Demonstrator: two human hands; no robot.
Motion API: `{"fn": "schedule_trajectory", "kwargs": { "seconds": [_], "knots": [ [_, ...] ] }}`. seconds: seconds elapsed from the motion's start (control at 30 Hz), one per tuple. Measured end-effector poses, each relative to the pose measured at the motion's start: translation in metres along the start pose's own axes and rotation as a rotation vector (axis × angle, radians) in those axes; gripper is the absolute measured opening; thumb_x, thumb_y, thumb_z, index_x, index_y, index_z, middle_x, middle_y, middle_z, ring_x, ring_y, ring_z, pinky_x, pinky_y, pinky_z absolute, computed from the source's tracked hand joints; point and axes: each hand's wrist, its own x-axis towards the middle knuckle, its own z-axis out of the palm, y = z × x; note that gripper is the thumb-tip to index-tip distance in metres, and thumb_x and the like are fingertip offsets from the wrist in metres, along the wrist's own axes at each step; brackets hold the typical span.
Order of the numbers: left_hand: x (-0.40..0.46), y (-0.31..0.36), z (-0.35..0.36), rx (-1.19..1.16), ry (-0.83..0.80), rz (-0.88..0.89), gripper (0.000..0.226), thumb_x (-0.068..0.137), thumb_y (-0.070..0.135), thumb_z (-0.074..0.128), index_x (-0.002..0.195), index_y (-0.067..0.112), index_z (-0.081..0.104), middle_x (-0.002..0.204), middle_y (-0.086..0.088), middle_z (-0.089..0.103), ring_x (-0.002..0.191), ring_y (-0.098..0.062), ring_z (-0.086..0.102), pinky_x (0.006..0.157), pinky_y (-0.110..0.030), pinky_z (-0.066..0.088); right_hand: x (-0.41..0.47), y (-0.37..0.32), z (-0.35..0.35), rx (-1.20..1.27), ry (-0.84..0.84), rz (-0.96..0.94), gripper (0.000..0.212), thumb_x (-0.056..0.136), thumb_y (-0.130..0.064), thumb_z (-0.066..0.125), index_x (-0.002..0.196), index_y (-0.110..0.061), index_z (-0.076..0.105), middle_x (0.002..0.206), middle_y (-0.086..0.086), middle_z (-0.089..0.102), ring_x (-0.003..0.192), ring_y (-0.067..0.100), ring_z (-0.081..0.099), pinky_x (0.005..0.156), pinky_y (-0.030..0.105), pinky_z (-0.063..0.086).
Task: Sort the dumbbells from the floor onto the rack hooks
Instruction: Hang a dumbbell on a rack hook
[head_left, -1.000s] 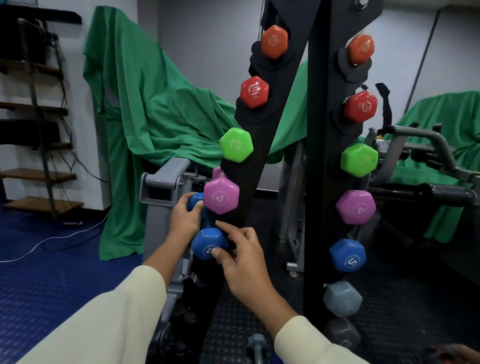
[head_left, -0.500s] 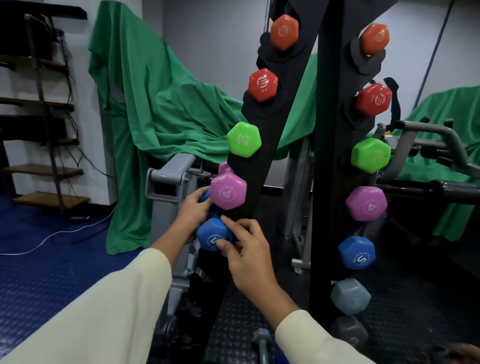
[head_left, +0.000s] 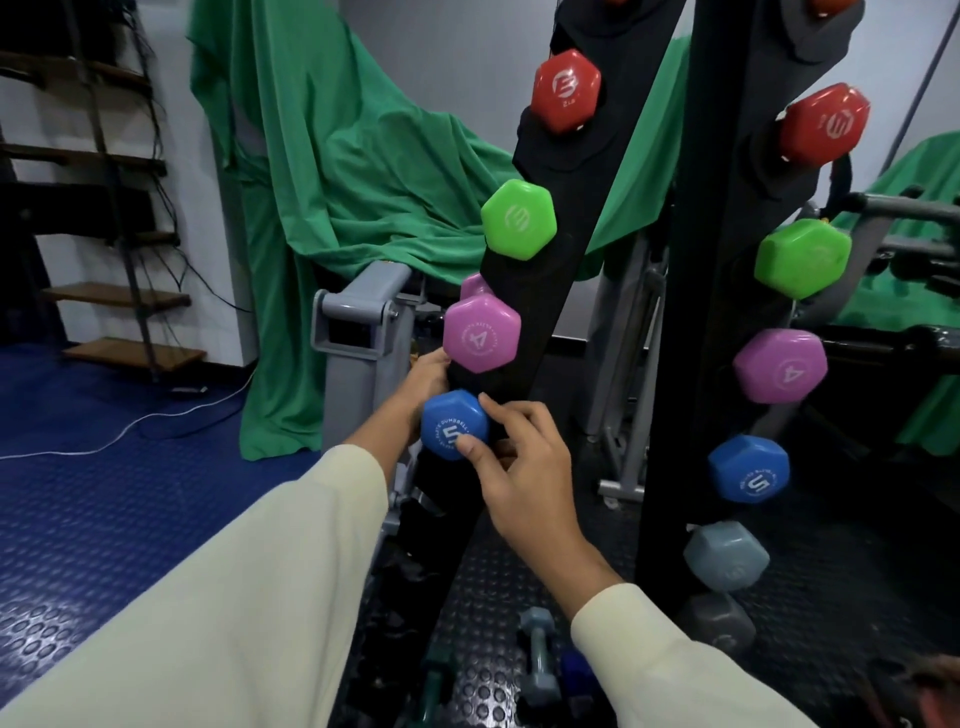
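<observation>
Leaning closer since a second ago, my right hand (head_left: 524, 478) pinches the blue dumbbell (head_left: 453, 425) at the rack (head_left: 566, 260), below the pink one, while my left hand (head_left: 423, 379) sits half hidden behind, grip unclear

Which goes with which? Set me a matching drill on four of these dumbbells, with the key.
Things
1. left blue dumbbell
2. left pink dumbbell
3. pale blue dumbbell
4. small grey-blue dumbbell

Places or states
A. lies on the studded floor mat
B. marked 4, on the rack's left upright
C. pinched by the right hand
D. hangs on the right upright

Pairs: 1-C, 2-B, 3-D, 4-A
</observation>
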Motion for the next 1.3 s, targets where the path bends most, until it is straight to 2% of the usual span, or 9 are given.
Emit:
{"fn": "schedule_trajectory", "kwargs": {
  "seconds": [0.1,0.17,0.23,0.27,0.37,0.53,0.7,1.03,1.3],
  "knots": [
    [-0.019,0.007,-0.012,0.013,-0.091,-0.033,0.033,0.110,0.009,0.037,0.089,0.010,0.063,0.057,0.006,0.070,0.054,-0.007,0.067,0.047,-0.015,0.049,-0.001,0.001,-0.001,0.001,-0.011,0.018,0.048,0.094,-0.032,0.080,0.140,-0.024,0.068,0.116,-0.016,0.055,0.095,0.011,0.067,0.082,0.024,0.058],
    [-0.029,0.009,-0.019,0.077,-0.046,-0.044,0.030,0.112,0.020,0.040,0.114,0.010,0.068,0.083,0.006,0.076,0.070,-0.003,0.071,0.058,-0.014,0.053,-0.003,0.007,-0.007,0.111,0.021,0.073,0.035,0.097,-0.030,0.077,0.132,-0.027,0.074,0.113,-0.013,0.064,0.087,0.015,0.071,0.076,0.030,0.061],
    [-0.040,-0.005,-0.028,0.140,0.141,0.077,0.036,0.112,0.030,0.041,0.134,0.015,0.065,0.115,0.007,0.069,0.104,-0.005,0.068,0.084,-0.019,0.055,0.005,0.019,-0.017,0.280,0.155,0.181,0.018,0.101,-0.022,0.069,0.117,-0.025,0.078,0.102,-0.002,0.073,0.079,0.018,0.071,0.069,0.034,0.060],
    [-0.052,-0.018,-0.030,0.227,0.315,0.196,0.033,0.111,0.033,0.044,0.131,0.021,0.068,0.120,0.007,0.068,0.111,-0.006,0.066,0.093,-0.027,0.055,0.015,0.026,-0.021,0.350,0.227,0.271,0.016,0.103,-0.017,0.064,0.109,-0.023,0.077,0.097,0.001,0.074,0.077,0.016,0.069,0.068,0.032,0.056],
    [-0.103,-0.056,-0.010,0.389,0.651,0.451,0.022,0.106,0.035,0.056,0.121,0.021,0.065,0.116,0.001,0.058,0.092,-0.001,0.059,0.088,-0.030,0.052,0.059,0.042,-0.020,0.510,0.251,0.553,0.022,0.107,-0.009,0.053,0.099,-0.017,0.071,0.086,0.002,0.069,0.071,0.012,0.063,0.068,0.029,0.050],
    [-0.110,-0.069,0.022,0.626,0.593,0.517,0.062,0.091,0.065,0.065,0.140,0.029,0.051,0.123,0.005,0.038,0.097,-0.013,0.056,0.082,-0.032,0.056,0.094,0.025,0.004,0.712,-0.028,0.782,0.025,0.105,-0.028,0.058,0.104,-0.010,0.075,0.093,0.010,0.080,0.075,0.019,0.076,0.065,0.028,0.061],
    [-0.104,-0.070,0.027,0.808,0.686,0.490,0.065,0.090,0.066,0.068,0.139,0.025,0.053,0.115,0.000,0.042,0.092,-0.019,0.056,0.070,-0.039,0.056,0.098,0.015,0.015,0.929,-0.121,0.805,0.043,0.111,-0.039,0.037,0.095,-0.011,0.066,0.069,0.006,0.075,0.059,0.019,0.074,0.052,0.025,0.057],
    [-0.095,-0.065,0.003,1.038,0.522,0.678,0.064,0.089,0.057,0.075,0.133,0.014,0.058,0.114,-0.011,0.049,0.089,-0.028,0.057,0.073,-0.045,0.056,0.091,0.036,0.026,0.922,-0.024,0.764,0.040,0.111,-0.036,0.040,0.093,-0.013,0.068,0.072,0.005,0.073,0.064,0.018,0.071,0.059,0.027,0.058],
    [-0.097,-0.069,0.008,0.960,0.592,0.628,0.067,0.086,0.060,0.076,0.136,0.019,0.057,0.113,-0.005,0.046,0.091,-0.024,0.057,0.072,-0.047,0.058,0.095,0.045,0.031,0.905,0.007,0.761,0.041,0.111,-0.036,0.040,0.092,-0.013,0.069,0.071,0.005,0.074,0.065,0.018,0.071,0.059,0.026,0.059]
  ]
}}
